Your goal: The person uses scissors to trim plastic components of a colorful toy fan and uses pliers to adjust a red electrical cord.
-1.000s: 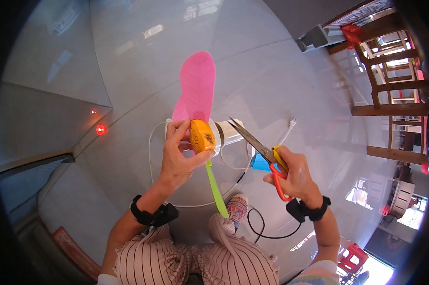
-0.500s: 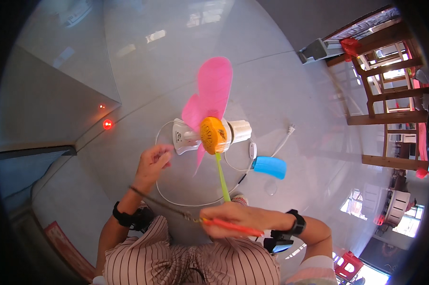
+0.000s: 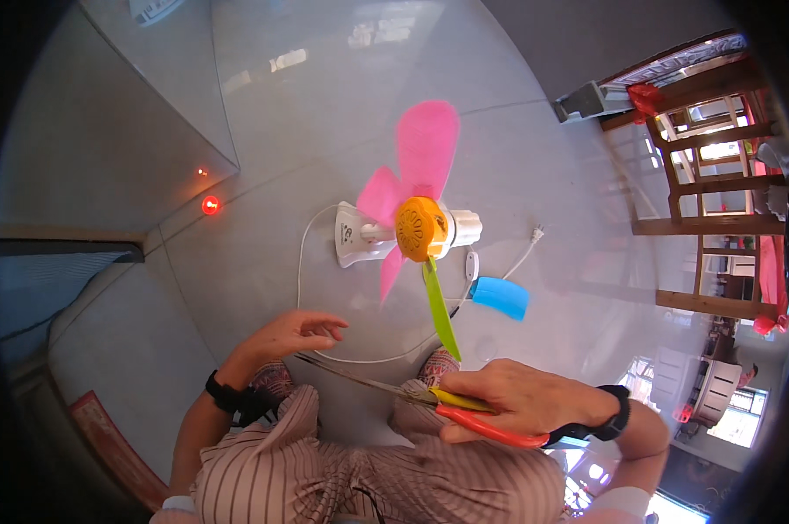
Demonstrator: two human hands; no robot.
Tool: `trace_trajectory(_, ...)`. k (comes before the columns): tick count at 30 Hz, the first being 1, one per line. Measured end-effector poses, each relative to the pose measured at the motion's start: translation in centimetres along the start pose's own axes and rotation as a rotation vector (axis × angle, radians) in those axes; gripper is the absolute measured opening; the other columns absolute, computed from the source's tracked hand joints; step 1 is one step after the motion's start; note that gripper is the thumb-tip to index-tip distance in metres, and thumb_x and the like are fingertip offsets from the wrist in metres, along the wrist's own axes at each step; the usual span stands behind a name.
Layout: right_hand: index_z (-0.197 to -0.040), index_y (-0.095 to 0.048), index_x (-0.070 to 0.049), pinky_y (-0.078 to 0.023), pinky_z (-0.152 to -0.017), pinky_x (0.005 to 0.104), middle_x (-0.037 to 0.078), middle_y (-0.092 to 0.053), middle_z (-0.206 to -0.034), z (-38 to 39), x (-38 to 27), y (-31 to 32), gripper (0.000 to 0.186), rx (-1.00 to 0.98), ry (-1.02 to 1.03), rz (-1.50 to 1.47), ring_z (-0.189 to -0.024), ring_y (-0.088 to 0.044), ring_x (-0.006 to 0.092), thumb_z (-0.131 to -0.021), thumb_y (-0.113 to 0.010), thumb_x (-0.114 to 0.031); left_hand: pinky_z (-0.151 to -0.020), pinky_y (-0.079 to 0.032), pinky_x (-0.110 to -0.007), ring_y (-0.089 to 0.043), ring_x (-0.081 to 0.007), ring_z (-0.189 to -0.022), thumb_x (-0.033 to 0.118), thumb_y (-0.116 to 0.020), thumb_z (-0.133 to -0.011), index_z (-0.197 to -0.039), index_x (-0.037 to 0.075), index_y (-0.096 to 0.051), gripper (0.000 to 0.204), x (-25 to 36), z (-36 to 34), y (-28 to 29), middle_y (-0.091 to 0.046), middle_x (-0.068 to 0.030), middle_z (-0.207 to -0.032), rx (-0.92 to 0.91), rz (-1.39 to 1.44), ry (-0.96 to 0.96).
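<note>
My right hand (image 3: 525,393) is closed around the handles of long-nose pliers (image 3: 364,380), one handle red and the other yellow. Their long thin jaws reach left, the tips just below my left hand (image 3: 294,334). That hand is empty, fingers stretched out loosely. Beyond both hands a small white fan (image 3: 355,249) lies on the floor. Pink blades (image 3: 429,144) stand out from its orange hub (image 3: 420,229), and a green blade (image 3: 441,310) hangs from the hub toward my right hand, its tip just above the knuckles.
A light blue curved piece (image 3: 502,299) lies right of the fan. White cord (image 3: 300,288) loops around the fan, with a switch (image 3: 472,265) and plug (image 3: 537,233). A small red light (image 3: 211,205) glows at left; a wooden frame (image 3: 709,229) stands at right.
My right hand has moved right with the pliers, away from the hub. My left hand has drawn back toward my knee, and the green blade shows more of its broad side.
</note>
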State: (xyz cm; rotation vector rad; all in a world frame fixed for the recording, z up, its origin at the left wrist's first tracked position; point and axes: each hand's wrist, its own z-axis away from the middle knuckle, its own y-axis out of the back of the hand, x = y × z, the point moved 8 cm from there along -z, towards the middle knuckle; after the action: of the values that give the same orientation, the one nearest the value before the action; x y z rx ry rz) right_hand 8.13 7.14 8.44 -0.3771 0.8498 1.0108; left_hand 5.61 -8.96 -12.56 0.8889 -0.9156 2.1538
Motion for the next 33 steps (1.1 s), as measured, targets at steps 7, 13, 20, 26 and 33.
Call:
trace_trajectory(7,-0.08,-0.05,0.001,-0.04,-0.057,0.0347,0.015,-0.051,-0.063,-4.1,-2.0,-2.5,0.047,0.178,-0.223,-0.356,-0.059,-0.049,0.0227,-0.087,-0.048,-0.046,-0.088,-0.042,-0.035,-0.055,-0.0209,-0.099,0.023,-0.072,-0.069,-0.13,0.012,-0.041,0.07,1.4,-1.3,-4.2,-0.054,-0.0103,-0.116,-0.492,-0.145,-0.03)
trace_trajectory(13,-0.086,-0.053,0.0,-0.042,-0.057,0.0275,0.006,-0.052,-0.064,-10.9,-1.7,-6.1,0.045,0.134,-0.158,-0.847,-0.06,-0.052,0.0158,-0.089,-0.045,-0.044,-0.098,-0.034,-0.038,-0.046,-0.0215,-0.114,0.021,-0.075,-0.065,-0.135,0.01,-0.033,0.083,-1.0,1.3,-3.5,-0.044,-0.0127,-0.128,-0.635,0.101,0.025)
trace_trajectory(20,-0.079,-0.045,-0.006,-0.03,-0.04,0.0215,0.001,-0.04,-0.052,-25.2,1.5,-6.2,0.048,0.067,0.082,-1.111,-0.042,-0.04,0.0111,-0.093,-0.026,-0.048,-0.086,-0.042,-0.037,-0.052,-0.0224,-0.103,0.037,-0.056,-0.084,-0.125,0.006,-0.039,0.054,-3.0,5.2,4.8,-0.053,-0.0081,-0.113,-0.004,1.003,-0.288)
trace_trajectory(26,-0.081,-0.047,-0.009,-0.029,-0.038,0.022,0.001,-0.039,-0.051,-32.3,2.9,-6.4,0.048,0.014,0.169,-1.568,-0.04,-0.038,0.0115,-0.09,-0.031,-0.054,-0.041,-0.025,-0.018,-0.033,-0.0026,-0.047,0.03,-0.053,-0.088,-0.102,0.01,-0.052,0.024,-4.3,4.0,9.9,-0.042,0.0065,-0.067,0.48,1.225,-0.315)
trace_trajectory(33,-0.074,-0.047,-0.012,-0.027,-0.033,0.0202,0.0,-0.039,-0.046,-34.7,2.5,-7.3,0.048,-0.19,0.144,-1.704,-0.033,-0.035,0.0095,-0.086,-0.038,-0.058,-0.034,-0.014,-0.016,-0.023,-0.0002,-0.039,0.019,-0.05,-0.089,-0.09,0.011,-0.049,0.008,-3.2,4.4,11.6,-0.037,0.0074,-0.064,0.638,1.227,-0.351)
